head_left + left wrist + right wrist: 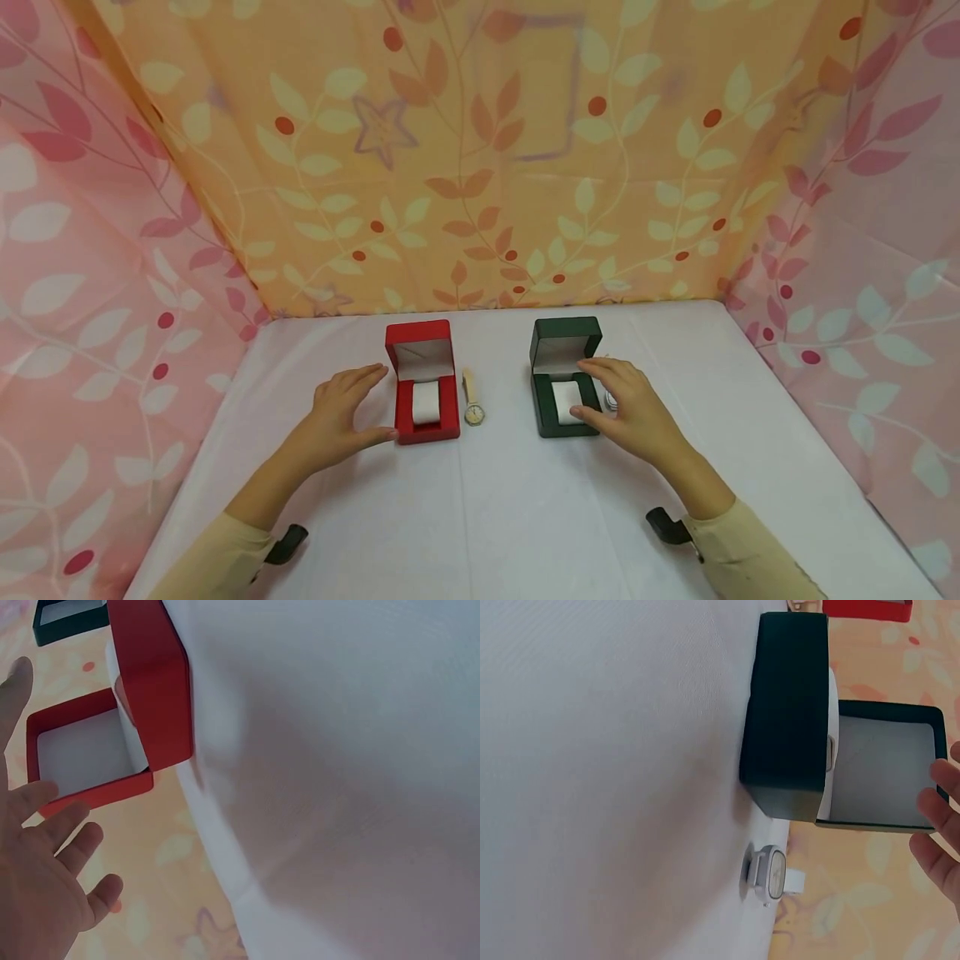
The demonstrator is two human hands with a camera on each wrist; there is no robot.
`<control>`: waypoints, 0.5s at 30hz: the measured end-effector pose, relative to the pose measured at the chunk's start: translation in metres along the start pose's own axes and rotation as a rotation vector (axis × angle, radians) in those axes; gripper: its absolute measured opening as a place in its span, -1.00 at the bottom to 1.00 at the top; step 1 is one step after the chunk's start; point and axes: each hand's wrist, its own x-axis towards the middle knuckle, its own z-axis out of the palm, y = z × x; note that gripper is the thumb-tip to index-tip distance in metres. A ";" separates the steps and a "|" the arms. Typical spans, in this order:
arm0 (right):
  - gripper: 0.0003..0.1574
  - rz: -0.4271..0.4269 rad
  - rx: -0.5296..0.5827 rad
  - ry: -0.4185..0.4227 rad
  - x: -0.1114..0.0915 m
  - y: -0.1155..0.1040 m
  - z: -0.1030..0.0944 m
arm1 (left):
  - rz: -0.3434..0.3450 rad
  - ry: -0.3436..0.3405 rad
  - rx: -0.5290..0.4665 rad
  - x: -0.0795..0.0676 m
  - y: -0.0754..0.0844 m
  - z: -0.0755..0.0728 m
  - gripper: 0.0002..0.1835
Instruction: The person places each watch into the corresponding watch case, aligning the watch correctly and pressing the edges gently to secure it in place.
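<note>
On the left of the white table a red watch box [405,435] stands with its lid raised and a white cushion [426,403] inside. My left hand [341,417] is beside it, fingers spread, thumb near its front left corner. A watch with a beige strap [474,412] lies just right of this box. Further right is a dark green watch box [547,421], also with raised lid and white cushion [566,400]. My right hand [633,408] is at its right side, fingers extended and overlapping its edge in the head view. A silver watch [769,874] lies beside the green box, mostly hidden behind that hand in the head view.
White cloth covers the table [480,517]. An orange patterned curtain [465,167] hangs behind it, with pink patterned curtains [90,333] on both sides. Black wrist mounts [287,544] are on both forearms, at the beige sleeves [217,558].
</note>
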 end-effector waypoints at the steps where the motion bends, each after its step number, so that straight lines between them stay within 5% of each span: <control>1: -0.10 0.006 0.001 -0.005 0.000 -0.001 0.001 | -0.003 -0.005 -0.004 0.001 0.001 0.001 0.08; 15: -0.24 -0.025 0.054 -0.083 0.011 -0.014 0.016 | -0.006 -0.052 0.005 0.013 -0.001 0.014 0.05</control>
